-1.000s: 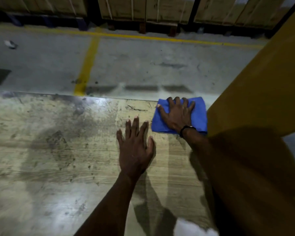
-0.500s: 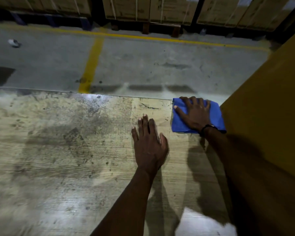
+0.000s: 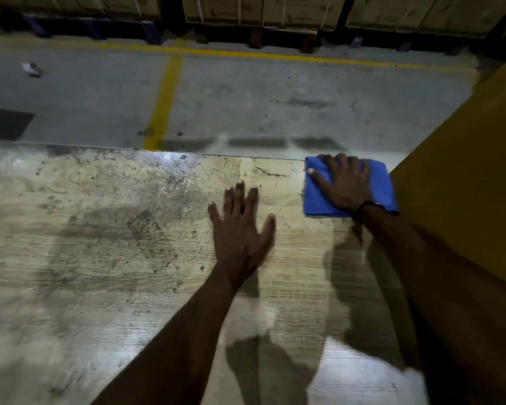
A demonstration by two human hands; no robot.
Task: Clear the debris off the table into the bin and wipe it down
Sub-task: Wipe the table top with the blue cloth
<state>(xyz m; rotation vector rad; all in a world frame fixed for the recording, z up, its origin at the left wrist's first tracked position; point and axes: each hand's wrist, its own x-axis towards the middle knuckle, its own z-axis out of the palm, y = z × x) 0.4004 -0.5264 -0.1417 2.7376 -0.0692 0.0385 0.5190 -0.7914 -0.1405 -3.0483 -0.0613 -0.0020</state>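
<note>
Folded blue microfibre cloth (image 3: 377, 185) sits at far-right table corner under right hand (image 3: 346, 184), fingers spread flat; looks soft, light, likely to bunch, so press palm-centre; left hand (image 3: 241, 232) braces, fingers splayed, on stained wood-grain table (image 3: 100, 258).

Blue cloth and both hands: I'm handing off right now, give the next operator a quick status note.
Right hand: flat on the blue cloth, pressing it at the table's far right corner, beside the yellow panel.
Left hand: open, fingers spread, on or just over the tabletop beside the cloth; blurred.
Done: no loose debris visible on the table; no bin in view.
Left: dark stains cover the left and middle of the table; wipe there next.
</note>
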